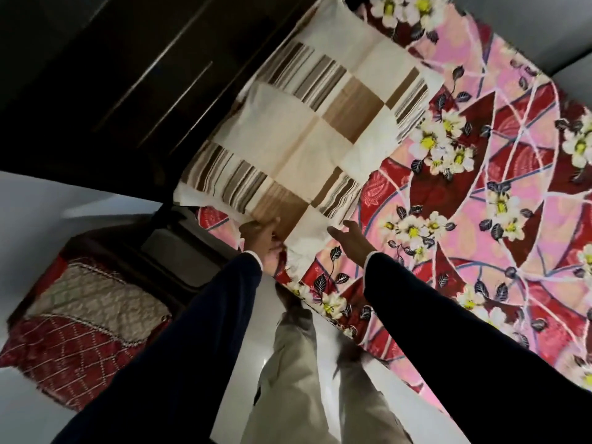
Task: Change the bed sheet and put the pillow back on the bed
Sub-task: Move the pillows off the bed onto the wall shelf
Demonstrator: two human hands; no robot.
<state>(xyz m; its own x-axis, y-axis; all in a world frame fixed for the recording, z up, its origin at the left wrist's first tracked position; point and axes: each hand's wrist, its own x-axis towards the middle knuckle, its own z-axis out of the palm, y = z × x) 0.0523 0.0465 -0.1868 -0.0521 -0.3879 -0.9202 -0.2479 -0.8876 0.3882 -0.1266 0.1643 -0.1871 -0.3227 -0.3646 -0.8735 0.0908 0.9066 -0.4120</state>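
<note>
Soft, light pillow [307,123] at frame centre: left hand [261,233] pinches its near edge, right hand [350,240] open, empty.

I see a pillow [307,133] in cream with brown checks and stripes, on a bed sheet [499,193] of pink and dark red with white, yellow-centred flowers. My sleeves [448,318] are dark navy, my trousers [307,379] beige.

- Pillow [307,129]: cream with brown striped and plain patches, lies flat at the bed's head end against the dark headboard.
- Sheet [480,203]: pink and red, white flowers, spread flat under the pillow.
</note>
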